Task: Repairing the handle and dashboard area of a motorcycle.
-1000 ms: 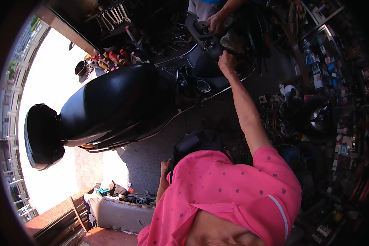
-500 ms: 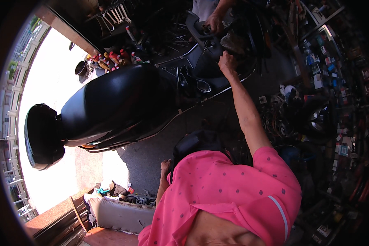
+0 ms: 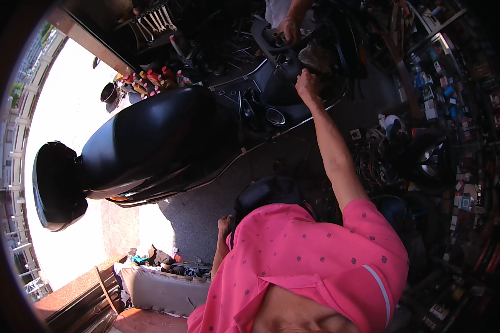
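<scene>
A black scooter (image 3: 150,130) stands across the view, its long seat to the left and its opened-up front at the upper middle. My right arm reaches far forward to the scooter's front. There my right hand (image 3: 308,83) is closed beside a dark panel (image 3: 280,86); what its fingers hold, if anything, is hidden. Low by my dark-clothed leg (image 3: 266,194), my left hand (image 3: 224,223) looks curled, and its grip cannot be made out. Across the scooter, another person's hand (image 3: 288,31) rests on the dark front part near a greyish rag-like lump (image 3: 315,57).
Several wrenches (image 3: 155,19) hang at the upper left, above bottles with red and yellow caps (image 3: 155,79). Loose tools lie on the scooter's floorboard. Shelves of small packages (image 3: 436,100) line the right. A grey padded seat (image 3: 161,288) stands at lower left.
The other person's hand has shifted very slightly. My two hands stay where they were.
</scene>
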